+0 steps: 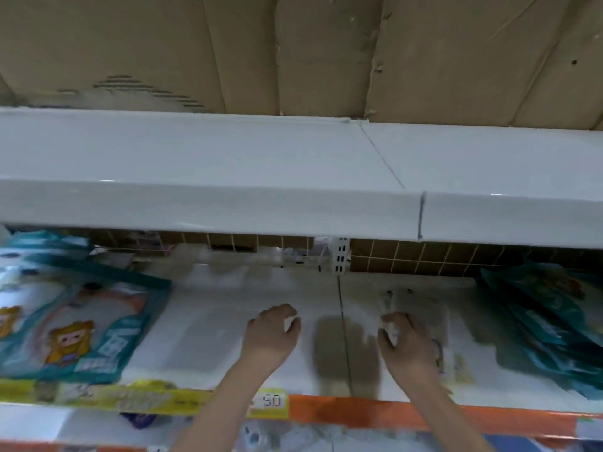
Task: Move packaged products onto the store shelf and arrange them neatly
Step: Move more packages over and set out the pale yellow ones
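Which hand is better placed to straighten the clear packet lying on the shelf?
Right. The right hand already rests on the clear packet; the left hand hovers over bare shelf, holding nothing.

Cardboard sheets behind white shelving

A shop: white shelves, price strip (reading "50"), packaged goods.

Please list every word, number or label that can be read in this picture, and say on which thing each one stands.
"50": on the yellow price tag at the shelf's front edge strip, beside the left forearm.
Large white letters on the teal package at the left: too blurred to read.
Print on the yellow strip under that package: blurred, unreadable.
Teal packages at the right: no legible text.
Clear packet under the right hand: print too blurred.
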